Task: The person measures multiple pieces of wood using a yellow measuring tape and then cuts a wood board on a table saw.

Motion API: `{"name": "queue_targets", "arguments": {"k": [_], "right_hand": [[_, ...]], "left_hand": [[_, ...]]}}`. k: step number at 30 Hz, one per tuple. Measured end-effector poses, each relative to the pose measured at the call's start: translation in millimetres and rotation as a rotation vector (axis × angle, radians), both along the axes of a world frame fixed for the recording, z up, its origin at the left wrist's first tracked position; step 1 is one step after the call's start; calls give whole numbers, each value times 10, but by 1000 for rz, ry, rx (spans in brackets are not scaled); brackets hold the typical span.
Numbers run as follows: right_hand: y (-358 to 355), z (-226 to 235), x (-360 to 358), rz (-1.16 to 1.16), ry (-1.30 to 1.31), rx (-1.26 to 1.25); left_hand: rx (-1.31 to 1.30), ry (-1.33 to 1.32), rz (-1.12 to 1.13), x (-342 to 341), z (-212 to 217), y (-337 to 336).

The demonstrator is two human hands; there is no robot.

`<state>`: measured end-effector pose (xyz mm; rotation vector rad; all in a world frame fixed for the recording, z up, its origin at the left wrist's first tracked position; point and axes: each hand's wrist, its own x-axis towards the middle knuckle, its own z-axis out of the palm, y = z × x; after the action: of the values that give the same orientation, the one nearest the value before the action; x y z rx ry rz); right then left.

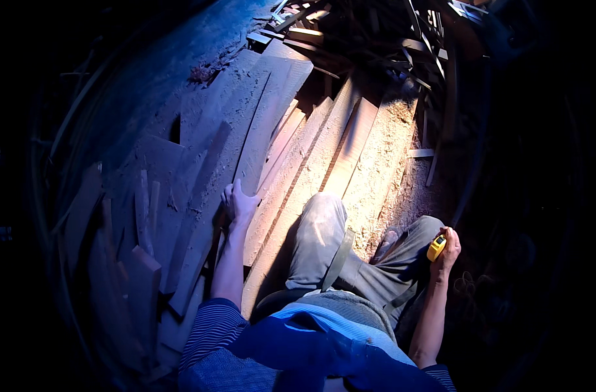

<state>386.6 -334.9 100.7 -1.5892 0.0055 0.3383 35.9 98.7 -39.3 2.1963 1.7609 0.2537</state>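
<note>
Closest to us is our own blue striped shirt (298,346) and the grey trousers (324,242), knees bent, so we're crouched low over a heap of wood. Our left hand (238,202) is stretched out with fingers spread, pressed flat on the end of a long plank (265,124). It's an open palm resting on top, not a closed grip, and it looks like we're steadying the board, or ourselves.

Our right hand (447,247) sits out by the right knee, curled around a small yellow tape measure (436,248). That grip is closed on the case, held off to the side and clear of the boards. We can't see any tape pulled out.

Planks fan away from us in overlapping rows, the lit ones (350,144) pale and dusted with sawdust (389,157), which lies thick on the ground beside our right leg. Shorter offcuts (141,261) lie jumbled on the left in shadow, and a messy pile of scrap sticks (376,32) fills the far end. Everything past that is too dark to make out.
</note>
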Motion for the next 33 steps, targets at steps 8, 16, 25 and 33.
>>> {"name": "queue_targets", "arguments": {"k": [8, 16, 25, 33], "right_hand": [[-48, -65, 63, 20, -37, -26], [-80, -28, 34, -19, -11, -13], [-72, 26, -31, -53, -30, -38], [29, 112, -59, -13, -48, -127]], "left_hand": [[-15, -51, -101, -418, -85, -1240], [-130, -29, -113, 53, -472, -1194], [-24, 37, -188, 295, -515, -617], [-316, -191, -110, 55, -1335, -354]]}}
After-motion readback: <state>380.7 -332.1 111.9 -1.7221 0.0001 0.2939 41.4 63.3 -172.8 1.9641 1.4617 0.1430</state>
